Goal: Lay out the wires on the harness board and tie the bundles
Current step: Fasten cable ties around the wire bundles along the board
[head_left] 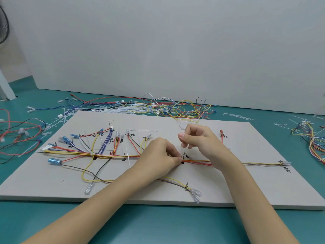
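Your left hand [159, 152] pinches the bundle [198, 162] at the middle of the board [246, 182], where it lies along the black line. Your right hand [197, 138], just above, pinches a clear tie [182, 144] standing upright from the bundle. Loose wires [175, 107] lie on the counter [158, 226] behind.
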The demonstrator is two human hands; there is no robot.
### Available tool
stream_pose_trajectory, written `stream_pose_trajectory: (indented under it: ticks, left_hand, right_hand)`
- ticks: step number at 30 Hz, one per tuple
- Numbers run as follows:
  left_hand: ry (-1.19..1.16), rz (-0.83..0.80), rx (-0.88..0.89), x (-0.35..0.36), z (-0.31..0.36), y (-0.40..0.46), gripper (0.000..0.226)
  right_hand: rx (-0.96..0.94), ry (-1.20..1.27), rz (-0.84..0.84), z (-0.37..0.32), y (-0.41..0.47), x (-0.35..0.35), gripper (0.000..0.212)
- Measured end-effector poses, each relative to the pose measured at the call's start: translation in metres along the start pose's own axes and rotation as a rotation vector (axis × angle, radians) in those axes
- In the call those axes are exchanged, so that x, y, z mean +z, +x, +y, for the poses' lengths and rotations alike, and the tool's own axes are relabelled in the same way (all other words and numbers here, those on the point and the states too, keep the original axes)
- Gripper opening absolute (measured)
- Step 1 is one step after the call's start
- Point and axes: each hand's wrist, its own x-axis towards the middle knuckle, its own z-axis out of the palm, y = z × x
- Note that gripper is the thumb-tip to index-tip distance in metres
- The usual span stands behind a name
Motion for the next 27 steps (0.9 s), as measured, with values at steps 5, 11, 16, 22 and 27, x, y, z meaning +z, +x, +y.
stream_pose_trajectory:
  ticks: [5,11,16,22,27]
  left_hand:
    - [0.135,0.017,0.048,0.001,0.002,0.000,0.005]
    - [0.200,0.041,0.068,-0.002,0.005,0.000,0.006]
    - [0.258,0.084,0.105,0.001,0.001,-0.003,0.010]
    - [0.386,0.070,0.194,-0.012,0.004,0.000,0.028]
    - [0.492,0.323,0.142,-0.054,-0.004,0.021,0.017]
  right_hand:
    - [0.023,0.085,0.019,-0.002,0.000,-0.002,0.029]
    - [0.064,0.147,-0.056,-0.001,0.000,0.002,0.031]
    - [0.113,0.154,-0.097,0.003,0.001,0.002,0.030]
    - [0.135,0.166,0.231,0.005,0.008,0.003,0.035]
    - [0.163,0.175,0.401,0.007,0.010,-0.003,0.033]
